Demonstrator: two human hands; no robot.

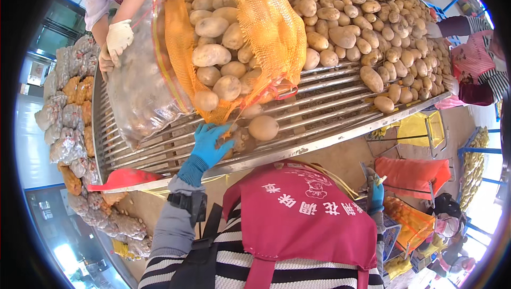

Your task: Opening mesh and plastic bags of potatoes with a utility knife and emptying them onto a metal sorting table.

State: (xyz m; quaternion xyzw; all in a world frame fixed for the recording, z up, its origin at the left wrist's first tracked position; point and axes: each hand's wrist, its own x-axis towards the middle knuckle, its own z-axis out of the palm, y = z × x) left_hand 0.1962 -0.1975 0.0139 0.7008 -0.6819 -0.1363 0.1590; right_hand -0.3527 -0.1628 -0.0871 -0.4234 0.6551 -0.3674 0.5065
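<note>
My left hand (206, 144), in a blue glove, is at the lower corner of an orange mesh bag (269, 20), its fingers curled at the netting. The bag lies open on a slatted metal table (159, 153), with potatoes (211, 54) showing through its wide gap. Close to my left fingertips are a loose pale potato (263, 128) and a darker one (244, 141). Low at the right, beside my red apron (303, 209), my blue-gloved right hand (377, 196) is closed around a small object with a greyish, narrow part; its kind is unclear.
A large potato heap (367, 33) covers the table's right side. Across the table, a person's gloved hand (119, 37) touches a clear plastic sack (143, 86). Another person (474, 60) works at the far right. Filled sacks (69, 116) are stacked left; a red-draped seat (412, 176) stands right.
</note>
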